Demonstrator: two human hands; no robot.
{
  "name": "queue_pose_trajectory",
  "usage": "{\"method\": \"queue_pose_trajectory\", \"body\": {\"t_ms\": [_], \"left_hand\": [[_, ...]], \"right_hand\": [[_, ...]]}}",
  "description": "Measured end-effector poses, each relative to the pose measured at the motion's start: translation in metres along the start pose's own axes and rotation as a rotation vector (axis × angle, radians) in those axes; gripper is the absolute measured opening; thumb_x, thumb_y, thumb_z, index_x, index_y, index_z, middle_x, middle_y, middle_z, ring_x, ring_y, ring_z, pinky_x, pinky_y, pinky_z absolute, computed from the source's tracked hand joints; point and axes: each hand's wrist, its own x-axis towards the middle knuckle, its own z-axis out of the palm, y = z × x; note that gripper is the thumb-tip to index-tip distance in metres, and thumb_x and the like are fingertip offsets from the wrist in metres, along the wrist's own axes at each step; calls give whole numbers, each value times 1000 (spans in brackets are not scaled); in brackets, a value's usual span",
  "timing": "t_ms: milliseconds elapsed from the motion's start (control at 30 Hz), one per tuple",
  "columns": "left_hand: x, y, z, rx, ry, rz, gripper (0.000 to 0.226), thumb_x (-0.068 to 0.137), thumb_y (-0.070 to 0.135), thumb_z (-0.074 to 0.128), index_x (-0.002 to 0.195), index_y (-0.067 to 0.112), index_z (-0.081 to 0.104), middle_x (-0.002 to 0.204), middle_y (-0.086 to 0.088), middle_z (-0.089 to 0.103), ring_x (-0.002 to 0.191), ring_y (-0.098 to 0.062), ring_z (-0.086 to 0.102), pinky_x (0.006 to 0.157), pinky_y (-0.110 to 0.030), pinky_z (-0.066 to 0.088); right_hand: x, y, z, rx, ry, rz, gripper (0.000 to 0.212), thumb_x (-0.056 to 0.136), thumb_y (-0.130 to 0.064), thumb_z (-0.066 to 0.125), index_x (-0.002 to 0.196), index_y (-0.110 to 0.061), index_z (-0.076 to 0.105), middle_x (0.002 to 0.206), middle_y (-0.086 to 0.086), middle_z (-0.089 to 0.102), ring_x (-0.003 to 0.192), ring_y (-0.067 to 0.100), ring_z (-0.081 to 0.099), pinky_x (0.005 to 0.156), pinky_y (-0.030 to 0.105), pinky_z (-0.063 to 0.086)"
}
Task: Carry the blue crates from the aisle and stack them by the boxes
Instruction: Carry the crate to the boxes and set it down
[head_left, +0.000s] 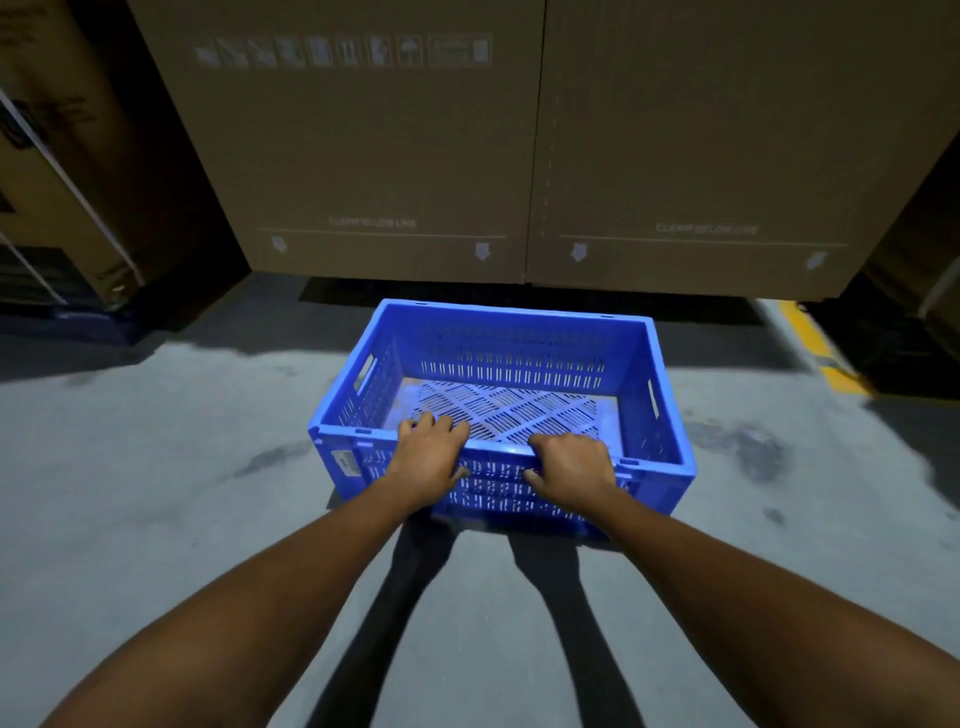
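Gripped the crate (519, 364) by its near long rim, left hand (428, 460) and right hand (571, 470) both curled shut over it, long axis crosswise, just short of the boxes (519, 156).

Ahead: we face two tall cardboard boxes (545, 156) forming a closed wall, with only a narrow strip of floor (156, 493) between them and the far rim of the blue crate (519, 358). Left: open grey floor, bounded farther back by a strapped carton (57, 208). Right: open floor up to a yellow floor line (821, 348). Crate interior: open and unblocked; our hands (431, 457) occupy its near rim.
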Motion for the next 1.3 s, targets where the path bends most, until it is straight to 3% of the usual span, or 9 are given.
{"method": "queue_pose_trajectory", "body": {"t_ms": [100,167,267,367,467,600,800,1033,1300], "left_hand": [[-3,-3,-6,-151,-99,12,65,90,69,38,135,23,41,138,-6,44,134,-32,32,110,-53,23],[-1,-2,-15,-259,-254,-53,82,88,77,19,154,29,17,161,-7,18,150,-31,5,118,-56,4],[-15,5,-40,-251,-377,-63,87,86,80,12,153,33,-15,162,-3,-18,148,-24,-20,118,-55,-11],[-35,6,-93,-274,-357,-30,91,82,82,10,152,32,-18,161,-3,-24,148,-22,-22,118,-53,-9],[-50,-3,-171,-280,-311,-35,99,72,87,2,152,32,-16,161,-2,-23,147,-22,-23,120,-53,-6],[-77,-9,-294,-280,-290,-52,92,80,82,10,155,32,-10,162,-4,-19,148,-20,-21,120,-51,-4],[-121,3,-529,-308,-202,-74,79,93,70,19,156,27,-1,164,-8,-7,151,-22,-12,120,-50,2],[-198,44,-792,-386,50,-141,71,97,61,26,156,24,11,164,-8,6,151,-23,0,121,-48,9],[-285,76,-944,-335,357,-126,70,97,63,27,155,27,16,164,-8,10,151,-25,5,120,-49,15]], "right_hand": [[-4,-3,-3,2,-36,0,44,84,-63,56,104,-24,57,101,3,68,97,27,64,79,37,44],[-9,-5,-6,-32,-102,3,61,82,-69,54,124,-24,50,125,7,58,117,30,53,93,46,40],[-26,-8,-18,-35,-278,26,99,81,-74,53,155,-26,10,162,12,10,147,37,14,111,64,16],[-50,-10,-65,68,-298,38,107,81,-72,57,156,-29,-7,165,10,-10,150,36,-6,113,66,10],[-70,-11,-144,113,-240,41,106,82,-66,60,157,-28,-5,165,9,-4,150,34,1,114,62,18],[-97,-16,-271,162,-178,56,104,82,-64,61,157,-25,0,163,12,6,147,34,13,110,54,32],[-149,-41,-494,268,-113,61,102,83,-60,63,157,-25,2,162,12,13,144,36,18,107,54,37],[-228,-65,-759,321,97,-35,95,86,-57,62,157,-22,9,157,13,22,140,35,25,105,51,39],[-308,-82,-897,456,389,-160,90,86,-52,65,155,-19,18,148,12,34,128,32,37,99,48,44]]}}
